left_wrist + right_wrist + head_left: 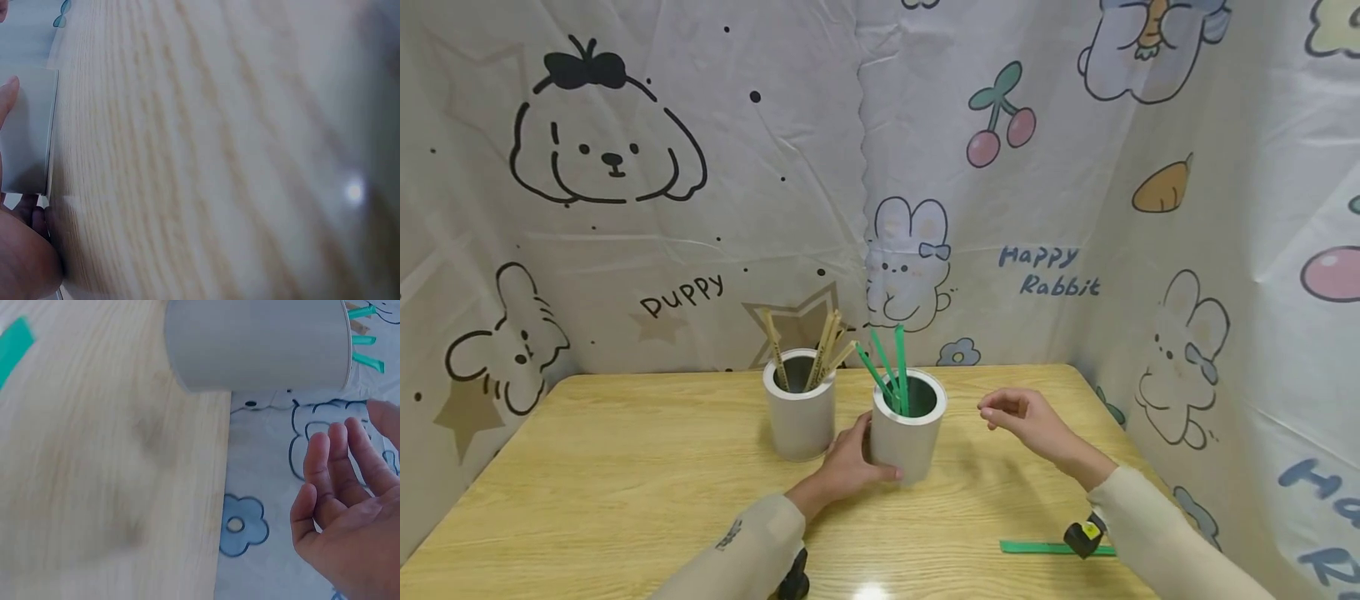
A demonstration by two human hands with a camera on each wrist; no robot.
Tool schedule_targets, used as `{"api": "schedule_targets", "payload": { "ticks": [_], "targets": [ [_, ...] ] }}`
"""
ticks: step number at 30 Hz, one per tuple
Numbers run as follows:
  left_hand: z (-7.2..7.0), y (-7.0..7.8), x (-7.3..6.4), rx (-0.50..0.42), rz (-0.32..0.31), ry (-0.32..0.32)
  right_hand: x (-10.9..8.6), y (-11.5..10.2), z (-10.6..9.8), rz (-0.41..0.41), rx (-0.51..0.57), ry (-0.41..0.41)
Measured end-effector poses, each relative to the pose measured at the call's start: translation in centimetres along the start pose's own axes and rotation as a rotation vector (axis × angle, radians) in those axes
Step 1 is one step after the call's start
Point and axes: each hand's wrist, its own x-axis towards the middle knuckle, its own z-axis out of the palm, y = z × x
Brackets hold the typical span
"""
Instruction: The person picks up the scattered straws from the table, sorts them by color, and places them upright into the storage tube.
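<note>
My left hand [848, 465] grips the lower side of a whitish cylindrical cup [907, 450], its thumb across the near side. Several thin green sticks [902, 367] lean inside this cup; their exact kind cannot be told. At the left wrist view's edge, the fingers and thumb lie around the pale cup [28, 137]. To the right of the cup, my right hand [1033, 423] hovers over the table with fingers loosely bent, holding nothing. The right wrist view shows the same hand [350, 519] apart from the cup [259, 344], palm visible.
A second whitish cup [801, 427] with several tan printed sticks [821, 354] stands just left of the gripped one. Another green stick [1030, 547] lies on the wooden table [647, 467] near the right forearm, partly hidden. A patterned cloth [790, 167] hangs behind and at the sides.
</note>
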Motion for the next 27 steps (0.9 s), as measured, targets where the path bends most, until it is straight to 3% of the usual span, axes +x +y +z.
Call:
{"api": "schedule_targets", "payload": {
  "ticks": [7,13,22,27],
  "targets": [
    [0.1,-0.3,0.1,0.005,0.008,0.004,-2.9,2.5,-1.5,-0.002,0.011,-0.076],
    [0.1,-0.2,0.2,0.006,-0.019,0.003,-5.4,4.8,-2.7,0.051,0.051,-0.153],
    [0.1,-0.1,0.1,0.008,-0.018,0.007,-8.9,7.7,-4.5,0.041,0.022,-0.261],
    [0.1,-0.1,0.1,0.009,-0.018,0.006,-11.2,9.4,-5.3,0.083,-0.013,-0.281]
  ]
}}
